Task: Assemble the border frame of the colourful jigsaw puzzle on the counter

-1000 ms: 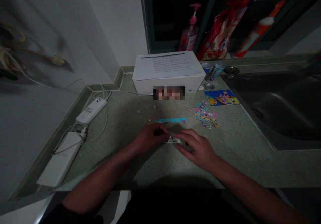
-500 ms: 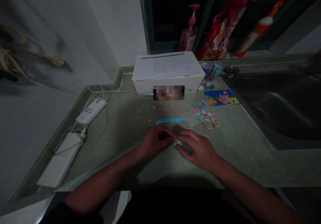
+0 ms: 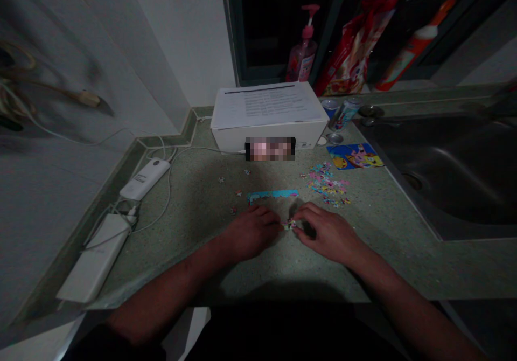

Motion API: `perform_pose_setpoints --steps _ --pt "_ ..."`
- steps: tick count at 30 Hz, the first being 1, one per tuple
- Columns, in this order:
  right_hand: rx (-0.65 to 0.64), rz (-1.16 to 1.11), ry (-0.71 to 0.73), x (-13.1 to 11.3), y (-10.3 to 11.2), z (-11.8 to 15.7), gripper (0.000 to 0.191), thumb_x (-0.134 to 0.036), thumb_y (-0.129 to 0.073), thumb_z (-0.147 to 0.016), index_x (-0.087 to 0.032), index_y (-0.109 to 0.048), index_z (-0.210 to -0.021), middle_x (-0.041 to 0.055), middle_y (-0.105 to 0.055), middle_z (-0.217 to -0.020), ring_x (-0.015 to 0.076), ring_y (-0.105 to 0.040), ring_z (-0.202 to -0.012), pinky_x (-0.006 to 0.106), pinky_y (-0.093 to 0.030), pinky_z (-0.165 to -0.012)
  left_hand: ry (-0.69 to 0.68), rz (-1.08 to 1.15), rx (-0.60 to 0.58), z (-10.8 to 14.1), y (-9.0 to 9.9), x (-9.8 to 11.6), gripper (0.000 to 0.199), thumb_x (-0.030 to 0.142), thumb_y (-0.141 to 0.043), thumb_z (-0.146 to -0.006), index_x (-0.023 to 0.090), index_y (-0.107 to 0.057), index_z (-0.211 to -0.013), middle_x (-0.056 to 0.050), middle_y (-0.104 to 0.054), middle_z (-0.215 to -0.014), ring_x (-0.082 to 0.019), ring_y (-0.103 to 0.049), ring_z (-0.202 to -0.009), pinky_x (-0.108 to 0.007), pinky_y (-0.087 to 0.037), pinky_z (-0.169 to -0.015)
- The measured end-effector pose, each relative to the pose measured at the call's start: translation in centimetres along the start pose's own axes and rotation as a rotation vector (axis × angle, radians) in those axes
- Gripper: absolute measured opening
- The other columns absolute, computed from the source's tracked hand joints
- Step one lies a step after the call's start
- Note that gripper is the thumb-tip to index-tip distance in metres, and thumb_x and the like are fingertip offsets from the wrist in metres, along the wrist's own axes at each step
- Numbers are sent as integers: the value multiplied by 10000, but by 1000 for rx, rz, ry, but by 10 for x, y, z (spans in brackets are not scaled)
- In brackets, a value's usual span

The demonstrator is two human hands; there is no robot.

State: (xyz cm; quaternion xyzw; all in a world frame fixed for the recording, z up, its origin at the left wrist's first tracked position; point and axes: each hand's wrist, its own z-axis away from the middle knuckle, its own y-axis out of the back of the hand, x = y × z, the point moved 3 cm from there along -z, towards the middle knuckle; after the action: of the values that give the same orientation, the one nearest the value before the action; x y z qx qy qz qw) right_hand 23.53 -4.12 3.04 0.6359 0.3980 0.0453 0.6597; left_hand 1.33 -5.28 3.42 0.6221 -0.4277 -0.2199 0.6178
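Between my hands is a small cluster of jigsaw pieces (image 3: 289, 224), pinkish, white and green, close above or on the counter. My left hand (image 3: 256, 233) has its fingers drawn together at the cluster's left edge; its fingertips are partly hidden. From the right, my right hand (image 3: 328, 234) pinches the cluster between thumb and fingers. Just beyond lies a joined blue strip of puzzle (image 3: 274, 194), its left end running down toward my left knuckles. A heap of loose jigsaw pieces (image 3: 326, 183) is spread to the right of the strip.
Single pieces (image 3: 238, 192) lie left of the strip. A picture card (image 3: 355, 157) rests near the sink (image 3: 444, 172). A phone (image 3: 270, 149) leans on a white box (image 3: 266, 108). A can (image 3: 345, 114) stands beside it. White power banks (image 3: 145, 179) with cables lie at left.
My left hand has turned palm-down and its finger ring has closed. The pieces and my right hand have shifted slightly; more of the cluster shows between the fingers.
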Motion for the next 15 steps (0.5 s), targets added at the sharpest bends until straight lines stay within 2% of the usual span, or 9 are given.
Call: perform_pose_setpoints --steps 9,15 --pt "-55 25 0 -1 -6 -1 129 -215 -620 -948 -251 -618 -1072 50 -709 -1117 235 -727 -963 376 -575 -814 -13 -37 5 0 0 0 177 226 -579 -1053 190 -731 -1136 -69 -742 -1162 -245 -648 -1064 -407 -489 -947" --pt "-50 60 -24 -2 -7 -1 121 -214 -620 -941 -238 -625 -1060 57 -700 -1088 236 -724 -914 376 -569 -772 -10 -24 15 0 1 1 181 231 -589 -1054 177 -725 -1161 -77 -740 -1168 -252 -645 -1072 -416 -483 -950"
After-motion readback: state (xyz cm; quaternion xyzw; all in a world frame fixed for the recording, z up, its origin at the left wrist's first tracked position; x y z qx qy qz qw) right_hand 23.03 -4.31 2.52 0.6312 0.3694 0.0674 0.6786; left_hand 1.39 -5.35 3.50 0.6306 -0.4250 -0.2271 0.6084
